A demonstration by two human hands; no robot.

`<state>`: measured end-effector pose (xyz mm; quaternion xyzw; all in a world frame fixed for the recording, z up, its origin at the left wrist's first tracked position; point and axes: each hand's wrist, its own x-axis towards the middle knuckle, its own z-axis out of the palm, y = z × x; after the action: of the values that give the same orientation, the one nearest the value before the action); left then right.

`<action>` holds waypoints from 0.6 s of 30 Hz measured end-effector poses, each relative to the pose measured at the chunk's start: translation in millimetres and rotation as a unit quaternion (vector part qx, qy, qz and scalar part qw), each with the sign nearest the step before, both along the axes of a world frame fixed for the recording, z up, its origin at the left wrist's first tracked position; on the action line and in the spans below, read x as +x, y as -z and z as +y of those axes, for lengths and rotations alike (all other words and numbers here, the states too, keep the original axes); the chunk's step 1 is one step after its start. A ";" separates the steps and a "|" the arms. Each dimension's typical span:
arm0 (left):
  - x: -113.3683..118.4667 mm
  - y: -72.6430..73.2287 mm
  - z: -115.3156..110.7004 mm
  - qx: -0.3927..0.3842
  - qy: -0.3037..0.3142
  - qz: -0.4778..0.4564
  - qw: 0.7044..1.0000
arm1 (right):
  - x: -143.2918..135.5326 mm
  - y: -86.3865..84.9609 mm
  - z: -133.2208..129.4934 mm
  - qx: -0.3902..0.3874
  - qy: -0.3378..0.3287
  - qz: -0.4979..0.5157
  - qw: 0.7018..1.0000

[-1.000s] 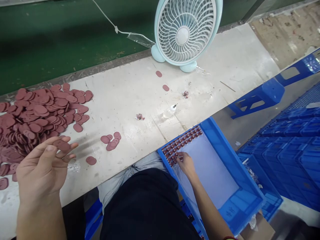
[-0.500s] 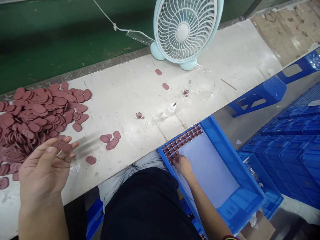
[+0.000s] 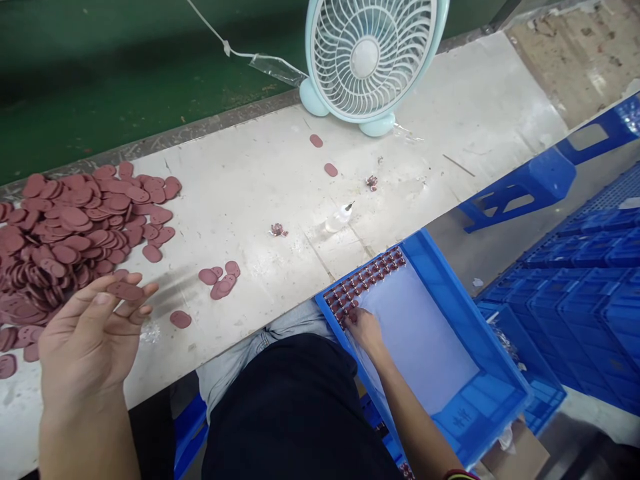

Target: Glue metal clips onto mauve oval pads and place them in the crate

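Note:
Between the thumb and fingers of my left hand (image 3: pixel 93 340) is a flat reddish-brown oval piece (image 3: pixel 126 291), held up over the table's front left. A large heap of the same oval pieces (image 3: pixel 75 230) lies just beyond that hand. My right hand (image 3: pixel 364 330) reaches into a blue plastic crate (image 3: pixel 493 393), at the near left end of rows of small dark red assembled pieces (image 3: pixel 365 277). Its fingertips are closed around one small dark red piece (image 3: pixel 351 316), mostly hidden by the fingers. A white sheet (image 3: pixel 420 340) lines the crate floor.
A light blue fan (image 3: pixel 367 60) stands at the table's back edge. On the white table (image 3: pixel 240 180) are a small needle-tipped bottle (image 3: pixel 340 217), loose oval pieces (image 3: pixel 223 287) and two small clusters (image 3: pixel 278 230). Stacked blue crates (image 3: pixel 590 313) and a blue stool (image 3: pixel 530 183) are at right.
Both hands hold nearly the same pose and place. The view has shifted very slightly; nothing else has visibly moved.

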<state>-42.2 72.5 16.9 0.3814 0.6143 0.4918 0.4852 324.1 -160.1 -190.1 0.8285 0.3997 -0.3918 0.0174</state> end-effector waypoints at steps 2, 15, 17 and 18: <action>-0.1 -0.1 -0.1 0.000 0.000 -0.002 1.000 | -0.9 -2.4 0.8 0.009 0.012 0.007 1.000; -1.5 -2.6 -10.9 -0.084 -0.025 -0.156 0.984 | 11.9 -82.6 19.3 0.218 0.250 0.092 0.939; 3.1 -0.6 -19.7 -0.112 -0.012 -0.188 0.976 | 14.7 -105.7 33.2 0.272 0.310 0.125 0.902; 6.8 0.7 -24.8 -0.121 -0.006 -0.201 0.972 | 14.9 -117.5 42.5 0.295 0.332 0.154 0.883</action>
<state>-35.4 47.7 16.2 0.2092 0.5613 0.4830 0.6386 338.9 -117.6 -72.6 0.8089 0.1954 -0.3614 -0.4205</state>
